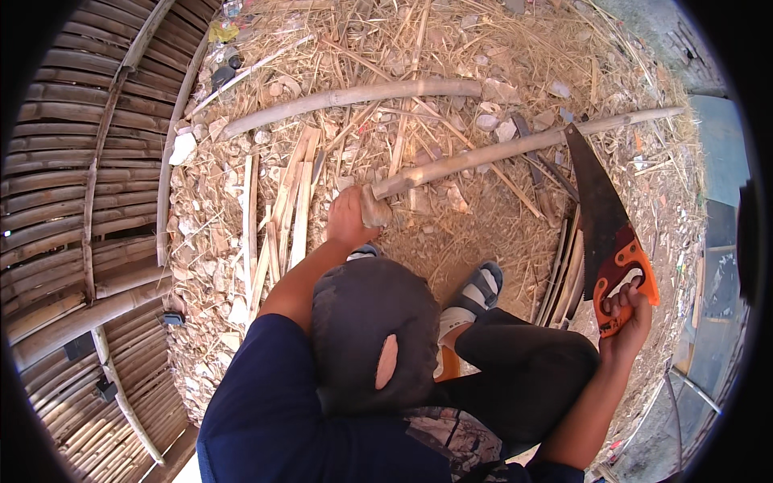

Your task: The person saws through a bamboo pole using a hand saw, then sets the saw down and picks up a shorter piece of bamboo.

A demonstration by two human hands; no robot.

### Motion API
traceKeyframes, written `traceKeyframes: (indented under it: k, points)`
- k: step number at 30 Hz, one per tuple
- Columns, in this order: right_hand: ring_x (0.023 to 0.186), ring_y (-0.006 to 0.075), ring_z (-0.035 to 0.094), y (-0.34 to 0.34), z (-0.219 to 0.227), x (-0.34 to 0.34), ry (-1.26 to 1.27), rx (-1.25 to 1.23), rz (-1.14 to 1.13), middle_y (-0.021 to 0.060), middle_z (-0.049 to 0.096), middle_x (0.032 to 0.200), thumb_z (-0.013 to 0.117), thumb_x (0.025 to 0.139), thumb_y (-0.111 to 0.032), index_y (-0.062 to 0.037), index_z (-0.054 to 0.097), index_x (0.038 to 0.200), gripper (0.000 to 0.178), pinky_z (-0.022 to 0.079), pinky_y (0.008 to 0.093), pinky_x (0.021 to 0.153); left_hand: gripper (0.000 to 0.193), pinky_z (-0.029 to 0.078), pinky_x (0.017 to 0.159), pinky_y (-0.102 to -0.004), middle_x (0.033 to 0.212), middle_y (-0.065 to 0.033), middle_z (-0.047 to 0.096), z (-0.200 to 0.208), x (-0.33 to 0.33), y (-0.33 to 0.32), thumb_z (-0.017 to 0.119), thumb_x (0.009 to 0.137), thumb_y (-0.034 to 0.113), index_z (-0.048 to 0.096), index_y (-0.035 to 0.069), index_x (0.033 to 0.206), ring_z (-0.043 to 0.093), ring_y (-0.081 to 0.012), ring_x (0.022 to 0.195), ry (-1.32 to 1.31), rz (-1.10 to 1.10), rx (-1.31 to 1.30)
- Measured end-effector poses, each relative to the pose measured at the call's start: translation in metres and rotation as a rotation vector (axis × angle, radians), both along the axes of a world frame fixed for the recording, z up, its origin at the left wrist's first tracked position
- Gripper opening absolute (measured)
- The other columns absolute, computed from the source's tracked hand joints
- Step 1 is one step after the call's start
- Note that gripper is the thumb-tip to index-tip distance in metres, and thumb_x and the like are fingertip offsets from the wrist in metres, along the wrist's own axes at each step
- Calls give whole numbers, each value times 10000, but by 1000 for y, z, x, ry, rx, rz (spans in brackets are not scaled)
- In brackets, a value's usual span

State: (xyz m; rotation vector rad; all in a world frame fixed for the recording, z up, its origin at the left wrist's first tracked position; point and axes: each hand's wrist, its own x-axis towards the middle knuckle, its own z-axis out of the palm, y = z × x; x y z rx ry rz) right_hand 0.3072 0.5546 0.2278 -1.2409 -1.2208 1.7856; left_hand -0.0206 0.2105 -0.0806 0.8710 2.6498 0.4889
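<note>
Straw-strewn ground (451, 241) throughout. Slatted bamboo wall (121, 161) at left, cut off by fisheye rim. Bamboo pole (483, 158) slanting across ground. Handsaw (600, 209) at right, blade upward; tip overlaps pole, contact unclear. Left knee (362, 330) hides most of left foot (364, 252). Right hand (628, 316) curled round orange handle (643, 266). Left hand (347, 217) against tan block (375, 211) at pole's left end; cannot tell whether fingers clasp. Handle's dark markings too small to read.

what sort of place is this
Probably a rough outdoor work yard beside a bamboo building: there's a brown slatted bamboo wall at the left, dry earthen ground strewn with straw and stones, and two long pale bamboo poles.
</note>
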Motion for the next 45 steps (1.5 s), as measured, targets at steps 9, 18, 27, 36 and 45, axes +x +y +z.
traceKeyframes:
  k: [9,18,27,36,45]
  points:
    - [629,101,447,4,-3,5,-40,30,-2,-14,476,776,577,976,-127,-79,544,1088,127,400,289,654,954,341,1174,-462,1369,-137,536,41,-15,26,892,622,421,487,35,1394,477,-310,1346,-5,-64,-253]
    - [623,101,439,9,-8,18,-44,2,-7,-11,479,782,571,984,-128,-74,551,1097,127,399,287,652,983,360,1151,-468,1377,-142,562,36,-10,22,913,580,423,536,46,1406,504,-329,1331,57,-98,-211]
    - [620,98,430,6,-7,3,-46,-1,-24,-13,468,777,553,991,-130,-70,545,1121,144,397,281,647,1048,300,1210,-465,1507,-131,502,31,-20,8,922,613,451,490,41,1475,419,-315,1446,45,-146,-201]
    - [614,94,431,1,-2,13,-8,19,46,-14,461,763,542,979,-123,-66,542,1115,148,401,281,637,1116,277,1224,-528,1544,-205,421,46,-6,19,877,687,560,388,17,1531,349,-395,1478,88,-62,12]
    - [608,97,429,-3,0,-1,-54,76,72,-15,455,754,550,973,-122,-55,535,1099,143,402,279,639,577,274,1213,-508,1311,-121,640,54,-40,87,737,893,430,593,53,1305,524,-274,1335,30,-388,-240]
